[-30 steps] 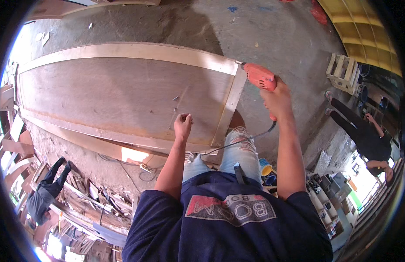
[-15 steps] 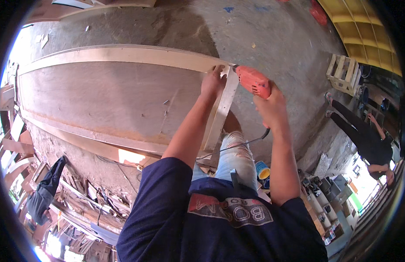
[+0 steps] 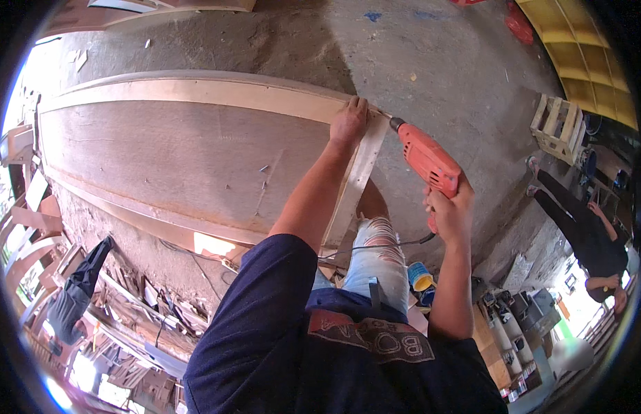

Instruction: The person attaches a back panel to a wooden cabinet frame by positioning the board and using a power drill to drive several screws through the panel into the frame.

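A large wooden panel (image 3: 182, 145) edged with pale boards lies before me, long from left to right. My left hand (image 3: 350, 121) grips its far right corner, fingers curled over the top board (image 3: 265, 99). In my right hand (image 3: 450, 209) is a corded red drill (image 3: 429, 160), held by its handle. The drill points up and left, its chuck beside the outer side of the corner. Whether the bit's tip touches the wood is too small to tell. The black cord runs from the handle past my knee. Several small nails or screws (image 3: 264, 169) show on the panel.
A slatted wooden crate (image 3: 557, 127) stands on the concrete floor to the right, near another person (image 3: 583, 221) in dark clothes. A second person (image 3: 75, 297) is at the left among wood scraps (image 3: 137, 297). A blue and yellow bucket (image 3: 420, 277) sits by my leg.
My left hand has moved outward onto the corner, and its fingers have closed over the edge. The drill has drawn back a little to the right, showing more of its front end.
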A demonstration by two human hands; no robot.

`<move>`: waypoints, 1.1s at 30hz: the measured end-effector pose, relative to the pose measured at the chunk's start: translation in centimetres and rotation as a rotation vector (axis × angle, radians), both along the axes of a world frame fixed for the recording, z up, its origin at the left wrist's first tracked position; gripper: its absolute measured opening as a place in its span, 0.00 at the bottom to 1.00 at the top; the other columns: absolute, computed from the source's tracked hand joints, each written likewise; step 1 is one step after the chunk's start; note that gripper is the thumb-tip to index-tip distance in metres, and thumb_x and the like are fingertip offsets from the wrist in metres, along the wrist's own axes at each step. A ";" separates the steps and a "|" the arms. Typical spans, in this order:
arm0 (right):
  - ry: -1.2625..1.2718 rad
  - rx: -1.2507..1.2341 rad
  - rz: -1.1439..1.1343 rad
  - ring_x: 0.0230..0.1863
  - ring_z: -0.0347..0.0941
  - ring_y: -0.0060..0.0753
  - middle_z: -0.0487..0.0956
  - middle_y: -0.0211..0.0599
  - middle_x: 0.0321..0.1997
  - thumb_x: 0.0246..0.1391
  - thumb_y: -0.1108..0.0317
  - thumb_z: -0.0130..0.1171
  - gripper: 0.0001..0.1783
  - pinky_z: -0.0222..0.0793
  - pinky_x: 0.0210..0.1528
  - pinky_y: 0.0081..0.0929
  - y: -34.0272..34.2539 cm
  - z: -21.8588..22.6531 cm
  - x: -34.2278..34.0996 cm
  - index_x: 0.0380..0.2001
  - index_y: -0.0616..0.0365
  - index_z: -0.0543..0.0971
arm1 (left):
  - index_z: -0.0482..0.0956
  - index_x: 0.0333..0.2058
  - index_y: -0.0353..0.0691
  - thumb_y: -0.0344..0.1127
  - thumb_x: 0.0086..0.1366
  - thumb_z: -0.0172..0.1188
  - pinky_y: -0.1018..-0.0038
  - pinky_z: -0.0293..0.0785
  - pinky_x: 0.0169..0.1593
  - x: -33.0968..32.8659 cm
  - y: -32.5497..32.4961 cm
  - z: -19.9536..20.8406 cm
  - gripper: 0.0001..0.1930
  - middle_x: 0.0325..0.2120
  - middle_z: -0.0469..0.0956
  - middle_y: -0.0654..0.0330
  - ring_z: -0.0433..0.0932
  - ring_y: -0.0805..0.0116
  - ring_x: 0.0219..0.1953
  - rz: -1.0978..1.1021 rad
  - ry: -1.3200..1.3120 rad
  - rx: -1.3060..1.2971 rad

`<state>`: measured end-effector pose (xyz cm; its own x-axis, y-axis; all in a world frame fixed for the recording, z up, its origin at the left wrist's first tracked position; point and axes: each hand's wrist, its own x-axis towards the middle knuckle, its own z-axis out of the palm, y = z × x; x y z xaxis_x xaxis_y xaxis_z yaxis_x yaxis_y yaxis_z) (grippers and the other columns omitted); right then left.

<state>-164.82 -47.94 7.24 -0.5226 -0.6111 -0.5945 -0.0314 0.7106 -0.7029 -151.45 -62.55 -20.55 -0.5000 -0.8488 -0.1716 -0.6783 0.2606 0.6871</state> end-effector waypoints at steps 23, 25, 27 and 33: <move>0.179 -0.157 0.476 0.54 0.84 0.55 0.86 0.54 0.51 0.48 0.69 0.61 0.30 0.77 0.58 0.41 -15.9 -5.3 16.8 0.58 0.57 0.80 | 0.50 0.77 0.34 0.53 0.53 0.79 0.47 0.51 0.78 31.8 6.6 3.7 0.62 0.78 0.46 0.38 0.45 0.40 0.81 0.423 -0.416 0.139; 0.252 -0.142 0.497 0.54 0.83 0.57 0.86 0.55 0.50 0.48 0.67 0.61 0.28 0.77 0.58 0.43 -16.3 -4.9 17.8 0.56 0.57 0.81 | 0.48 0.77 0.33 0.53 0.51 0.80 0.46 0.51 0.78 31.9 6.5 3.8 0.64 0.79 0.44 0.38 0.43 0.39 0.81 0.387 -0.461 0.180; 0.327 -0.145 0.549 0.54 0.83 0.60 0.86 0.56 0.49 0.49 0.66 0.61 0.26 0.77 0.58 0.44 -17.1 -3.9 19.1 0.54 0.57 0.81 | 0.45 0.78 0.33 0.53 0.50 0.81 0.46 0.51 0.78 32.1 6.3 3.9 0.67 0.79 0.42 0.38 0.42 0.39 0.81 0.346 -0.506 0.219; 0.393 -0.086 0.568 0.54 0.82 0.61 0.86 0.55 0.49 0.50 0.66 0.60 0.26 0.77 0.58 0.46 -17.6 -3.2 20.7 0.55 0.58 0.81 | 0.41 0.77 0.31 0.53 0.44 0.85 0.43 0.53 0.77 32.8 5.7 4.0 0.74 0.79 0.38 0.34 0.39 0.35 0.81 0.248 -0.533 0.299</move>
<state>-144.15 -65.51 4.00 -0.2748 -0.8901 -0.3636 -0.6453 0.4511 -0.6165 -118.61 -56.89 -16.60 -0.0767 -0.8052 -0.5880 -0.9610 -0.0975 0.2589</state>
